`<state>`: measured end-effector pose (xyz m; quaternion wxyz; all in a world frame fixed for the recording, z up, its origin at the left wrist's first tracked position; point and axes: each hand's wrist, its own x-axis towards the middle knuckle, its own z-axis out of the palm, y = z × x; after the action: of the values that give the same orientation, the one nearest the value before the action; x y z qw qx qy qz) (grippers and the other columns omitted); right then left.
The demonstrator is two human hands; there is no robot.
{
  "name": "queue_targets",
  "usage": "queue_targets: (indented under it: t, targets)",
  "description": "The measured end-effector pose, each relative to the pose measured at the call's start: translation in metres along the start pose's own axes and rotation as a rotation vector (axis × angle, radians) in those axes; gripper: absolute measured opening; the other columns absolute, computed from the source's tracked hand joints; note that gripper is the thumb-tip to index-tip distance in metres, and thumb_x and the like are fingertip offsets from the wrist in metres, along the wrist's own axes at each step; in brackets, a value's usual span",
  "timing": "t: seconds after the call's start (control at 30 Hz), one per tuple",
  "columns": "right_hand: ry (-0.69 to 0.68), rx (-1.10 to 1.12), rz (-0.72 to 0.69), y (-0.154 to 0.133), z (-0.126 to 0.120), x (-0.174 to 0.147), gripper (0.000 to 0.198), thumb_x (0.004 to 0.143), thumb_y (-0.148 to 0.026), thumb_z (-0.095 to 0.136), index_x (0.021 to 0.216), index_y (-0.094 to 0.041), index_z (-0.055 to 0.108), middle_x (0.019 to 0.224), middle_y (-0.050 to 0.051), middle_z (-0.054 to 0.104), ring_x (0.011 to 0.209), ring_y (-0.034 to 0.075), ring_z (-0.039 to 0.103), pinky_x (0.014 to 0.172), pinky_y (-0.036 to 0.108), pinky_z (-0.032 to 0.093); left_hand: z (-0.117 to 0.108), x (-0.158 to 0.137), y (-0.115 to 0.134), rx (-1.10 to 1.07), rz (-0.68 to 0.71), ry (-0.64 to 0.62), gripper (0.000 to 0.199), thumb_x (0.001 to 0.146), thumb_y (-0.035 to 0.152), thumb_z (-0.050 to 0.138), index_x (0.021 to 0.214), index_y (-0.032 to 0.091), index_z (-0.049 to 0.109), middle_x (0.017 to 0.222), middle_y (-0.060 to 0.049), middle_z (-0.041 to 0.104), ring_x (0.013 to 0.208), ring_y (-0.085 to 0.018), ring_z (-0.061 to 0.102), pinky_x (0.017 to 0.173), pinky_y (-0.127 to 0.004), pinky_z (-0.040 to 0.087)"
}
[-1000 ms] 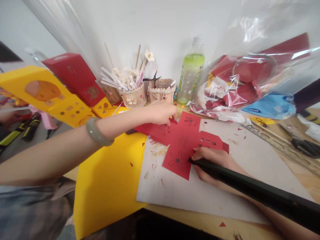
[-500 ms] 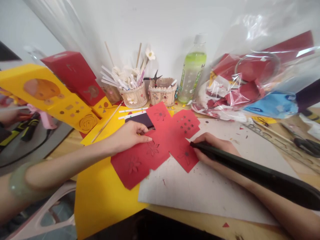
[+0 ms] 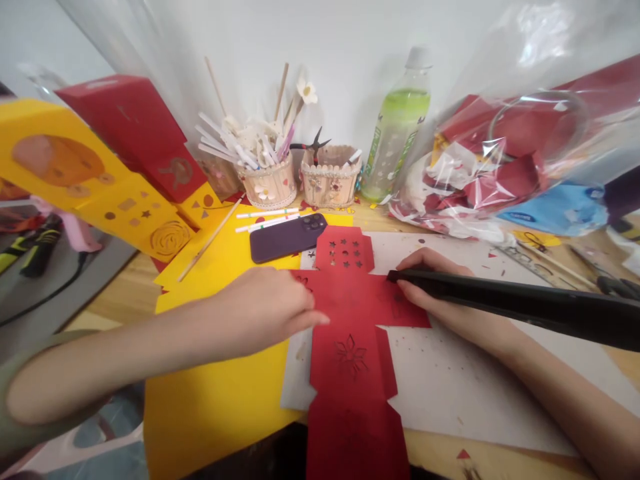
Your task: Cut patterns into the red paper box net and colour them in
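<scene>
Red card, cut as a flat cross-shaped box net [image 3: 345, 313], comes nearest at 6 o'clock, where its lowest panel runs off the bottom edge and any pattern on it is lost in shadow; clock positions are read from its middle. A smooth yellow sheet [image 3: 215, 407] lies at 8 o'clock and a pale grey board [image 3: 475, 393], dotted with scraps, at 4. From 9 o'clock the bare left hand [image 3: 273, 300] covers one side panel, hiding most of a cut flower; its thumb is stretched over the card, but the other fingertips are too hidden to tell whether they pinch or merely press. At 3 o'clock the right hand [image 3: 437, 280] has thumb and fingers closed about the narrow end of a long black tapered tool [image 3: 520, 300], whose thick end the frame cuts off. Farther out, at 10 o'clock, a dark purple phone [image 3: 280, 243] rests near thin white sticks [image 3: 267, 215]; beyond, a yellow card box [image 3: 117, 190] is cropped at the edge. Farthest stand a wooden-slat pot [image 3: 267, 190] of white stems at 11, black-bladed pliers [image 3: 316, 141] at 12, a green-tinted clear bottle [image 3: 400, 140] towards 1, and at 2 a clear plastic bag [image 3: 500, 153], its contents blurred by glare.
</scene>
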<state>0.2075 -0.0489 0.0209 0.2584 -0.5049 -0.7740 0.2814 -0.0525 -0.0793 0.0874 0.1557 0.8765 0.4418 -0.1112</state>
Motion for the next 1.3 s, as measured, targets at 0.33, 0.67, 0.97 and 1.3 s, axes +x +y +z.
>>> queue_targets:
  t: [0.33,0.67,0.97,1.3]
  targets:
    - [-0.038,0.014,0.010,-0.006,-0.001,0.000,0.011,0.082,-0.029,0.053,0.090,-0.023,0.057,0.074,-0.002,0.059,0.064,0.015,0.053,0.058,0.027,0.043,0.016,0.075,-0.001,0.076,0.345,0.312,0.023,0.092,0.012,0.041,0.093,0.017,0.063,0.101,-0.005,0.062,0.093,-0.019,0.057,0.066,-0.026,0.042]
    - [-0.103,0.022,-0.017,-0.001,-0.006,0.005,0.008,0.082,-0.028,0.054,0.088,-0.023,0.057,0.074,-0.001,0.062,0.064,0.015,0.054,0.054,0.025,0.043,0.034,0.086,-0.001,-0.128,0.176,0.325,0.023,0.094,0.041,0.043,0.094,0.020,0.052,0.091,0.000,0.063,0.083,-0.017,0.060,0.063,-0.027,0.041]
    - [-0.058,0.040,-0.052,0.009,-0.002,0.009,0.007,0.078,-0.024,0.056,0.084,-0.023,0.059,0.070,-0.001,0.066,0.057,0.013,0.058,0.051,0.025,0.047,0.043,0.092,-0.003,-0.198,0.148,0.277,0.029,0.094,0.046,0.035,0.098,0.021,0.050,0.092,0.000,0.060,0.081,-0.016,0.057,0.066,-0.027,0.040]
    - [-0.073,-0.016,-0.179,0.008,-0.003,0.008,0.012,0.075,-0.013,0.053,0.081,-0.024,0.055,0.058,-0.006,0.059,0.044,0.008,0.050,0.042,0.019,0.041,0.043,0.090,0.001,-0.180,0.126,0.293,0.030,0.095,0.046,0.035,0.097,0.020,0.050,0.086,0.000,0.059,0.077,-0.015,0.057,0.062,-0.026,0.037]
